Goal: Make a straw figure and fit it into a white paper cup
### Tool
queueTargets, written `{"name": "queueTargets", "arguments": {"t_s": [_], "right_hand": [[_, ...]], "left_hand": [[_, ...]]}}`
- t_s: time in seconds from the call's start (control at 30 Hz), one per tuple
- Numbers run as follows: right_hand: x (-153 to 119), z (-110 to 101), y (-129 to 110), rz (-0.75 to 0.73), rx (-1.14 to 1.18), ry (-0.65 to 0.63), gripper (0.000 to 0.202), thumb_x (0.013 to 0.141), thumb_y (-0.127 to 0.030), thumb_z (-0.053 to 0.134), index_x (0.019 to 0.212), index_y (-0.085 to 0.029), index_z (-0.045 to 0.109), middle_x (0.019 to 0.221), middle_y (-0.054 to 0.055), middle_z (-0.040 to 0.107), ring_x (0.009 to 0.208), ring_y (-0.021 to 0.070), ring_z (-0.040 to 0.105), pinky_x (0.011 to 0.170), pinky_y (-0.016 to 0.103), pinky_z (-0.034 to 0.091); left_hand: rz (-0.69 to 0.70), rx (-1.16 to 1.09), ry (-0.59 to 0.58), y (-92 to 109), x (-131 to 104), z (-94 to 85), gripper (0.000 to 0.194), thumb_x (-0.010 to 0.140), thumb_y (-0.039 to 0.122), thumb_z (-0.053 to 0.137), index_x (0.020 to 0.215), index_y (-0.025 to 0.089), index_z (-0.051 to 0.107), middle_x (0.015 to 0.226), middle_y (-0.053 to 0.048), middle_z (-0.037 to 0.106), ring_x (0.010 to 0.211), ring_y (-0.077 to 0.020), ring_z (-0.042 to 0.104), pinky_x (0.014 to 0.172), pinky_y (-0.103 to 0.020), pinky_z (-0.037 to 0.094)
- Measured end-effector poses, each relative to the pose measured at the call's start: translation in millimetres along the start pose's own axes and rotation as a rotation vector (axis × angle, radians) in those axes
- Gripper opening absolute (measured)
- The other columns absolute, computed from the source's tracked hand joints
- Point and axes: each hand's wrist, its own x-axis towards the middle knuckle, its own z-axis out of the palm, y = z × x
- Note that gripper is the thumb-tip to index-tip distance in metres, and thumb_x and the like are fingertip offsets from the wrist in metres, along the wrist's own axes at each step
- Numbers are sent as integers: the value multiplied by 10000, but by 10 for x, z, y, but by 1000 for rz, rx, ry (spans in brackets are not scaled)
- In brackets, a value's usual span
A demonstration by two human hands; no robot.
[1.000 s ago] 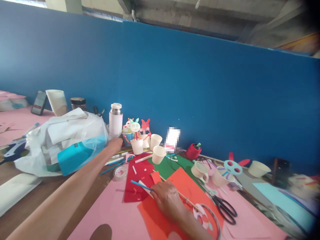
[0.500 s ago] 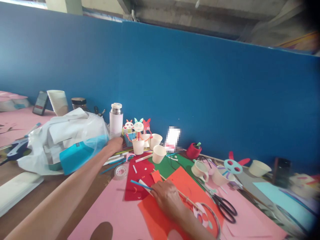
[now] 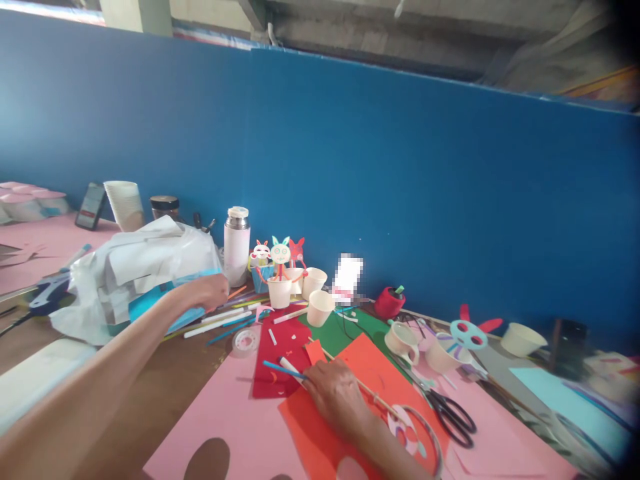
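My left hand [image 3: 213,293] is closed at the edge of the plastic bag, with a thin orange stick [image 3: 238,292] sticking out past its fingers; its fingertips are partly hidden. White and blue sticks [image 3: 220,325] lie just beside it. My right hand [image 3: 333,393] rests on orange paper [image 3: 375,367], fingers closed around a thin blue stick [image 3: 280,368]. A white marker-like stick [image 3: 290,365] lies against the same fingers. Near that wrist are a pink-and-white paper cutout [image 3: 400,419] and black-handled scissors [image 3: 453,415]. A tape roll [image 3: 245,341] sits on pink paper [image 3: 215,407].
Paper-cup figures [image 3: 280,290], white cups [image 3: 320,308], a flask [image 3: 237,247] and a lit phone [image 3: 347,277] stand along the blue partition [image 3: 400,167]. A stuffed plastic bag [image 3: 90,293] is at left. A mug [image 3: 401,340] and a blue rabbit-like cutout [image 3: 469,332] stand right.
My left hand has moved left, away from the flask, and an orange stick now shows at its fingers. My right hand stays in place. The view has shifted slightly.
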Motion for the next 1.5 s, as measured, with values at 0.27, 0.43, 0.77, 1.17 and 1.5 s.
{"name": "queueTargets", "arguments": {"t_s": [0.27, 0.43, 0.77, 1.17, 1.5], "right_hand": [[13, -3, -13, 12, 64, 76, 234, 888, -184, 405, 702, -193, 546, 646, 3, 587, 601, 129, 515, 582, 260, 277], [35, -138, -76, 219, 251, 103, 274, 903, -229, 357, 685, -182, 515, 617, 7, 564, 574, 128, 493, 551, 233, 299], [76, -191, -65, 479, 1006, 113, 252, 893, -376, 361, 778, -185, 478, 609, -28, 537, 491, 87, 464, 482, 190, 362], [84, -154, -103, 637, 1180, 12, 276, 820, -420, 479, 804, -156, 560, 545, -34, 497, 446, 78, 429, 418, 181, 323], [80, -197, -129, 622, 1079, 2, 348, 828, -436, 458, 608, -169, 493, 519, -24, 488, 446, 82, 427, 450, 192, 335]], "left_hand": [[107, -530, -548, 99, -583, -68, 223, 705, 396, 565, 743, 178, 590, 574, 7, 620, 439, -91, 495, 418, -184, 311], [181, -938, -538, 471, -655, 449, 254, 715, 388, 596, 691, 143, 532, 582, -10, 606, 427, -69, 489, 428, -185, 345], [186, -1083, -665, 813, -694, 979, 265, 710, 381, 611, 765, 135, 530, 589, -15, 620, 400, -68, 493, 416, -189, 379], [464, -553, -585, 923, -983, 1149, 111, 646, 139, 512, 660, 155, 620, 575, 29, 584, 547, -94, 505, 487, -174, 354], [249, 161, -96, 386, -179, 394, 275, 773, 259, 406, 771, 154, 661, 750, -30, 669, 715, -160, 584, 617, -200, 411]]}}
